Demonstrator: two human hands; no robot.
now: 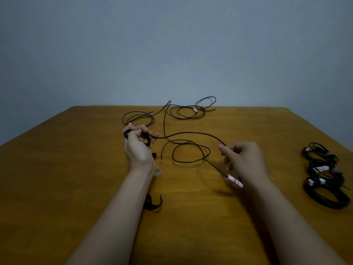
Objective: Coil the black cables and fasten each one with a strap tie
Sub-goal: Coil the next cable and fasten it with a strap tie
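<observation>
My left hand (138, 144) grips a small tight coil of black cable (146, 139) above the wooden table (76, 169). From that coil the black cable (191, 133) arcs right to my right hand (242, 159), which pinches it. Loose loops of it (188, 150) lie between my hands. A red-and-white tagged end (234, 181) sits just below my right hand. More loose black cable (188, 111) sprawls at the table's far side, with another loop (138, 117) beyond my left hand.
Three coiled, tied cables (324, 175) lie in a row at the right edge. Black strap ties (152, 204) lie beside my left forearm, with a pale tape roll (158, 171) and a small black piece (154, 155) by my left wrist.
</observation>
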